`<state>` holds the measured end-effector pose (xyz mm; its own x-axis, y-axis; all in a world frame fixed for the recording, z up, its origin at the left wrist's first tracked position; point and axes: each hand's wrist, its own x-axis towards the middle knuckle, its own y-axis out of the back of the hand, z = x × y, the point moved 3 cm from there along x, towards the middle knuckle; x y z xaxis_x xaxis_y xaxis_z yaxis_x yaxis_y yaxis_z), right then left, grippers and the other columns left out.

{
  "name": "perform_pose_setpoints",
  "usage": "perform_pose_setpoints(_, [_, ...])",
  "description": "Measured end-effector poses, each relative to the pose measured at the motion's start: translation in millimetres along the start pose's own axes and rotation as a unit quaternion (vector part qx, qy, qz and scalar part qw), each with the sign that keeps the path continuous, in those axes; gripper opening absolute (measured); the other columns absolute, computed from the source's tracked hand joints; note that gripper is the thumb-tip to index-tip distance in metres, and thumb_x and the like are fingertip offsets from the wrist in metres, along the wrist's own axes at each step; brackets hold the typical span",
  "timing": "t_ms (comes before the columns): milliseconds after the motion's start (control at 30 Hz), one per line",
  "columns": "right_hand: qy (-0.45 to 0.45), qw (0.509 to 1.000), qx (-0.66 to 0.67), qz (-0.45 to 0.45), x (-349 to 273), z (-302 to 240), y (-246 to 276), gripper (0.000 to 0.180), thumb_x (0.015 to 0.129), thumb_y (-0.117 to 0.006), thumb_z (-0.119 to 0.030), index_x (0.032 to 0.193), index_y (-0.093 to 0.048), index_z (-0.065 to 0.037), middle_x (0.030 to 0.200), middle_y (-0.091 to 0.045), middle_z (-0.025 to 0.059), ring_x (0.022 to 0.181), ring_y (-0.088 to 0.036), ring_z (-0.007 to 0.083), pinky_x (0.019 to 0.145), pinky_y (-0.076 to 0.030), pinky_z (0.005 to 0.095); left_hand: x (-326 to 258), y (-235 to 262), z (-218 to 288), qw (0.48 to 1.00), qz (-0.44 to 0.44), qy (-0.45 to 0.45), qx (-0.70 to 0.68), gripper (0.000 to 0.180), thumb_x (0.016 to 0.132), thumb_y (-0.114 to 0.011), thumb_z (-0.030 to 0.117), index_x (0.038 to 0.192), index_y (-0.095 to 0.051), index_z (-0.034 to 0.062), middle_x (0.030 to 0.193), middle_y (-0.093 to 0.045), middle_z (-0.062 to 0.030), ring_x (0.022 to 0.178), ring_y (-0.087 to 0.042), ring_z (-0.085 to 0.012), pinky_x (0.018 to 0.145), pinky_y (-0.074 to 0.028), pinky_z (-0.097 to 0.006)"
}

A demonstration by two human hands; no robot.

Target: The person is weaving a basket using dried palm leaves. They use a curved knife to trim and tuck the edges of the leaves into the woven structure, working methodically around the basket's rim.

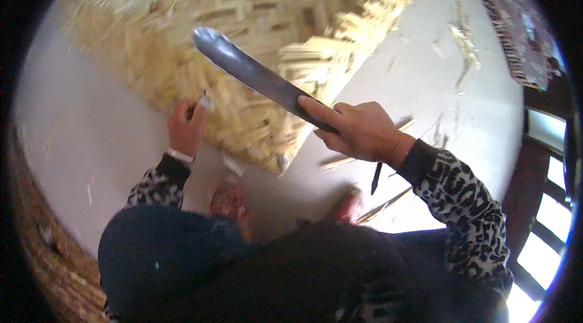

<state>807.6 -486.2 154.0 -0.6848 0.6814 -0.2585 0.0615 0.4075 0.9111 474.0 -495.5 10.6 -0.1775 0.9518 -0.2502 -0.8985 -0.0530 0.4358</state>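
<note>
My right hand (364, 131) is wrapped round the grip of a machete (261, 80), index finger laid along the long, dark, slightly curved blade. The blade points up and to the left above a woven bamboo mat (243, 117), and a dark pointed end shows below my wrist. Lower left, my left hand (187, 127) is closed beside the mat's near-left edge. Something small and pale shows at its fingertips, too blurred to name. Splayed, uneven strip ends run along the mat's right edge, and one corner points toward me.
Bamboo strips and splinters (464, 46) lie on the grey floor (91, 140) to the right and near my feet (346, 204). A fringed patterned cloth (510, 25) is at the upper right. Bright window panes (539, 262) stand at the lower right, brown boards (61, 268) at lower left.
</note>
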Motion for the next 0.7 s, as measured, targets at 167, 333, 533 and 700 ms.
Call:
perform_pose_setpoints(167, [-0.193,0.92,0.157,0.302,7,88,66,0.07,0.09,-0.063,-0.015,0.153,-0.032,-0.014,0.08,-0.067,0.0138,0.067,-0.068,0.0291,0.059,-0.056,0.0376,-3,-27,66,0.894,-0.231,-0.358,0.136,0.011,0.08,-0.067,0.016,0.083,-0.06,0.0077,0.073,-0.059,-0.0131,0.067,-0.06,-0.0311,0.06,-0.047,-0.043])
perform_pose_setpoints(333, [-0.369,0.831,0.133,0.394,27,214,45,0.056,0.091,-0.057,-0.012,0.144,-0.04,-0.008,0.104,-0.061,0.0203,0.067,-0.065,0.0248,0.059,-0.056,0.0348,-18,-95,122,0.696,-0.271,-0.657,0.099,0.02,0.091,-0.061,0.021,0.107,-0.064,0.0096,0.108,-0.064,-0.0081,0.105,-0.061,-0.0271,0.091,-0.051,-0.043])
perform_pose_setpoints(533, [-0.371,0.914,-0.083,0.141,99,254,-47,0.038,0.088,-0.049,-0.003,0.126,-0.05,-0.003,0.15,-0.031,0.0326,0.087,-0.068,0.0412,0.072,-0.058,0.0437,12,-171,143,0.656,-0.231,-0.686,0.215,0.052,0.099,-0.046,0.033,0.14,-0.05,0.0013,0.152,-0.04,-0.0181,0.145,-0.032,-0.0313,0.119,-0.026,-0.05])
perform_pose_setpoints(700, [-0.332,0.94,-0.079,0.02,145,251,-73,0.031,0.093,-0.052,-0.013,0.119,-0.057,0.003,0.148,-0.029,0.0382,0.09,-0.069,0.0414,0.066,-0.06,0.0441,78,-207,111,0.768,-0.287,-0.482,0.309,0.083,0.088,-0.059,0.055,0.145,-0.042,-0.0024,0.157,-0.03,-0.016,0.149,-0.021,-0.0302,0.121,-0.01,-0.054])
